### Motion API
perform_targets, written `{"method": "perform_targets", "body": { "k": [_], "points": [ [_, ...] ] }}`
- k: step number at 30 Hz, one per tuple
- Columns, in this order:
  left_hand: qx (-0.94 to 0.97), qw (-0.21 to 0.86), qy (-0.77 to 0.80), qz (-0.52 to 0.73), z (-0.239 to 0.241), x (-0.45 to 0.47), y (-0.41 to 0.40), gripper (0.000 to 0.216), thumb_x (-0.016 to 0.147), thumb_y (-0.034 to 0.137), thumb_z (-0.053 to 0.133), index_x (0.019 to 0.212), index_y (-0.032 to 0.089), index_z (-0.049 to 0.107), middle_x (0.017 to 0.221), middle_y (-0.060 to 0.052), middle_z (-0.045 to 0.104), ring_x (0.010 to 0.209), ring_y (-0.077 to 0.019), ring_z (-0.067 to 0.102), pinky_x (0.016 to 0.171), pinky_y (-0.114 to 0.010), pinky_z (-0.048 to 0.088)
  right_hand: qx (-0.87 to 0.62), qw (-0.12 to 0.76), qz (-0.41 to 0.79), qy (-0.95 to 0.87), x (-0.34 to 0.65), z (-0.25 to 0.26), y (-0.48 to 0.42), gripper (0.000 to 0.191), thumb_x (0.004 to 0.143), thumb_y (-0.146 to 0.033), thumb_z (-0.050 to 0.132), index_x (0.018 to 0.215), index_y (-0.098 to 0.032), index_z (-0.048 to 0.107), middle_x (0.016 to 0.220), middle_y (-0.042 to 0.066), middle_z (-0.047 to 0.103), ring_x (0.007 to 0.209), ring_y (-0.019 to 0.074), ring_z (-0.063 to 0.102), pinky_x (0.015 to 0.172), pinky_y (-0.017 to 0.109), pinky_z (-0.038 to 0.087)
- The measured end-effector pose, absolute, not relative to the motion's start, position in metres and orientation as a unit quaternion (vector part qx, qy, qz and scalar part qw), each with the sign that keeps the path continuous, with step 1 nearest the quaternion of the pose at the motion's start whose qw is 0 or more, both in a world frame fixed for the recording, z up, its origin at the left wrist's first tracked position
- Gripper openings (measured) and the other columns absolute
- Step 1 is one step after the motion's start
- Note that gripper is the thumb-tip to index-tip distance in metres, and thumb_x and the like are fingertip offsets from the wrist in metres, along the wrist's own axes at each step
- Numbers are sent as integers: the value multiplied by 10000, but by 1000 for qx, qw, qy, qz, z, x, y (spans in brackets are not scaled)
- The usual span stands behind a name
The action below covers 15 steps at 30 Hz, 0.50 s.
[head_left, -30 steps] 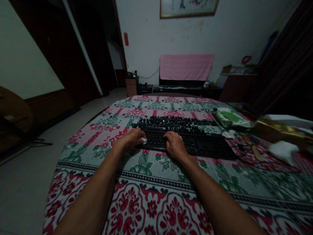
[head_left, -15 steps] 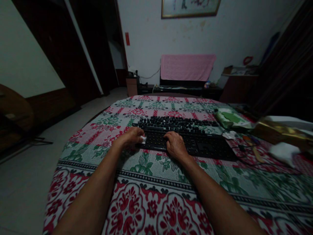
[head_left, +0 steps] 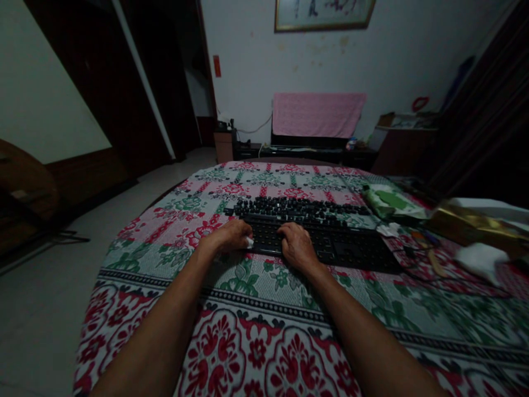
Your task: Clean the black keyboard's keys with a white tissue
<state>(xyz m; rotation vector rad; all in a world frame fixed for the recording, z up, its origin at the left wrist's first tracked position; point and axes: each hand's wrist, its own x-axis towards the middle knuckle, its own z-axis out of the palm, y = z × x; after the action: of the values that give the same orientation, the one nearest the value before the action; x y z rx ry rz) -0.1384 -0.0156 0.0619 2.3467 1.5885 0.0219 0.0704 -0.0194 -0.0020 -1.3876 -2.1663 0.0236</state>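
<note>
A black keyboard (head_left: pixel 359 248) with its keycaps off lies across the patterned tablecloth. At its left end, my left hand (head_left: pixel 235 236) is closed on a small white tissue (head_left: pixel 249 242), which touches the keyboard's front left part. My right hand (head_left: pixel 298 245) rests over the middle of the keyboard with bent fingers, gripping it against the table; the fingertips are partly hidden. Loose black keycaps (head_left: pixel 301 208) are heaped just behind the keyboard.
To the right lie a green and white packet (head_left: pixel 390 201), a crumpled tissue (head_left: pixel 388 229), a brush-like tool with a pale handle (head_left: pixel 436 263), a dark cable (head_left: pixel 430 275), a gold box (head_left: pixel 467 223) and a white wad (head_left: pixel 481 259). A pink cloth (head_left: pixel 318 114) hangs beyond the table.
My left hand has moved slightly right and toward me along the keyboard's left end, with the tissue in its fingers. My right hand stays on the keyboard.
</note>
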Motion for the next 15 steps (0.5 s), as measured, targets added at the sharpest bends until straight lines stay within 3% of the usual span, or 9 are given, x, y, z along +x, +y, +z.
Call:
{"method": "perform_targets", "body": {
  "k": [8, 15],
  "points": [
    [852, 87, 512, 59, 43, -116, -16, 233, 742, 249, 534, 931, 194, 657, 908, -55, 633, 873, -186, 559, 765, -258, 420, -520, 278, -1, -808, 70, -3, -18, 295, 759, -90, 450, 994, -176, 606, 1098, 79, 568, 1033, 206, 459, 888, 330, 332],
    [841, 117, 528, 10, 56, -126, -15, 232, 693, 187, 553, 901, 202, 655, 847, -24, 651, 803, -157, 572, 685, -215, 420, -519, 269, -2, -811, 70, -2, -20, 300, 762, -96, 453, 1011, -174, 601, 1106, 81, 561, 1028, 205, 458, 877, 332, 337]
  ]
}}
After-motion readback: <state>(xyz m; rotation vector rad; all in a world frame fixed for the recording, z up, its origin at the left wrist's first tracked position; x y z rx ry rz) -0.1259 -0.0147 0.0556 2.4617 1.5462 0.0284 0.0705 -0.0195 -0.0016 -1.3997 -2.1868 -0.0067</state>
